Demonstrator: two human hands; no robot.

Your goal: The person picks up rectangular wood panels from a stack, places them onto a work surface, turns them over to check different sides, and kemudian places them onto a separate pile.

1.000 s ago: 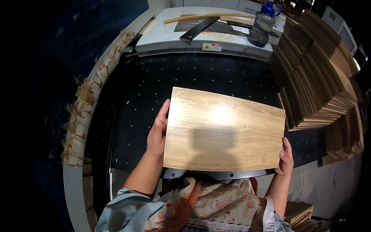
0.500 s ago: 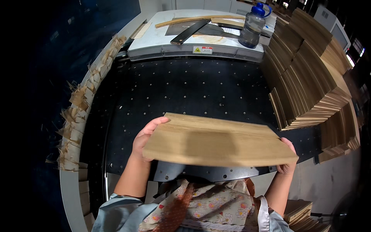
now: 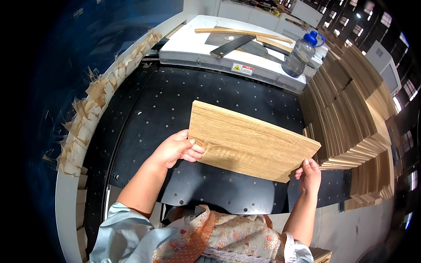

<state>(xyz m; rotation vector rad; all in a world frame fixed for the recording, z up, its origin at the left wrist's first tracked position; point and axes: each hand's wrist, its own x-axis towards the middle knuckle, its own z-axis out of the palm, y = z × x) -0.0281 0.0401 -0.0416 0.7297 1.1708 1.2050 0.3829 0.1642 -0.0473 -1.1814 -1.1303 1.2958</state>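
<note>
A rectangular wood-grain board [image 3: 250, 142] is held up in front of me over the black studded table, its broad face tilted toward me and its left end higher than its right. My left hand [image 3: 177, 150] grips the board's left end near the lower corner, fingers lying on the near face. At the lower right corner my right hand [image 3: 308, 173] pinches the edge, with the thumb upward. The fingers behind the board are hidden.
Tall stacks of similar boards [image 3: 346, 118] stand on the right. Beyond the black table [image 3: 175, 98], a white machine top [image 3: 184, 44] carries a blue-capped water bottle [image 3: 298, 57], a dark flat bar [image 3: 232, 46] and wood strips [image 3: 245, 32]. Ragged tape [image 3: 96, 90] lines the left rail.
The board has been tipped up so its broad face shows, and its right end has dropped. My left hand's fingers have shifted onto the near face. The view has turned.
</note>
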